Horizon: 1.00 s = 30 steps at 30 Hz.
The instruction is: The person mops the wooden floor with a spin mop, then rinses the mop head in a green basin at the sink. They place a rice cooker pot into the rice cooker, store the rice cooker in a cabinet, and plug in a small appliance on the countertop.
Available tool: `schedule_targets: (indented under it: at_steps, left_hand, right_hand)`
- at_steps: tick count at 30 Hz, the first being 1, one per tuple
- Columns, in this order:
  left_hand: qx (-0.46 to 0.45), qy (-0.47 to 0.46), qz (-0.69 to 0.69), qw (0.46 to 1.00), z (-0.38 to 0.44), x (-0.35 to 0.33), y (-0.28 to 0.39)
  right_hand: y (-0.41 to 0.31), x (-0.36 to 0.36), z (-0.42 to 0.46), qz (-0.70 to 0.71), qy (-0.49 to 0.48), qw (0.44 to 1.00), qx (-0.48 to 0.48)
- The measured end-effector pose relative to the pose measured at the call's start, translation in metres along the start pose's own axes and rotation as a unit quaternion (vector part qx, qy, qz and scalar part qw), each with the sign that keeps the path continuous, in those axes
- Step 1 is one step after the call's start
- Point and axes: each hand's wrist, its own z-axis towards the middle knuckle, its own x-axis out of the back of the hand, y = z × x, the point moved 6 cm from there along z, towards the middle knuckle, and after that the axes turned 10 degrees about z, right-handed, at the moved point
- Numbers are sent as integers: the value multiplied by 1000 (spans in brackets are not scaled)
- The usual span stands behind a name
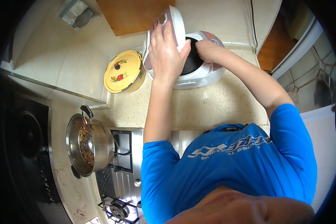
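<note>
A white and pinkish rice cooker stands on the counter, its lid raised at the left. My left hand lies against the outer face of that lid, fingers extended upward and the thumb by the lower rim. Inside the cooker is a dark inner pot. Over the pot's right side, my right hand is bent down with its fingers in the opening. Those fingertips are hidden, so whether they hold anything does not show.
A yellow lidded enamel pot with painted flowers sits left of the cooker. Farther left, a steel pot with a glass lid and brown contents is on the gas hob. A wooden board leans behind. A black cord hangs at the right.
</note>
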Motion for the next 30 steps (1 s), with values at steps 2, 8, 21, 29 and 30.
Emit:
schedule_targets:
  at_steps: [2,8,21,29,30]
  left_hand:
    - [-7,-4,7,1000,-6,-3,-3]
    - [-40,-143,4,989,-49,-58,39]
    - [-4,-110,-62,992,-73,-79,47]
    - [333,124,-79,931,-129,-33,-71]
    - [394,117,-34,911,-148,-32,-94]
  right_hand:
    - [-10,19,-39,144,19,989,19]
    - [86,23,-71,412,146,899,30]
    - [176,-16,-107,487,138,860,-61]
    - [193,-41,-148,452,139,878,-67]
    - [207,-47,-157,461,150,871,-81]
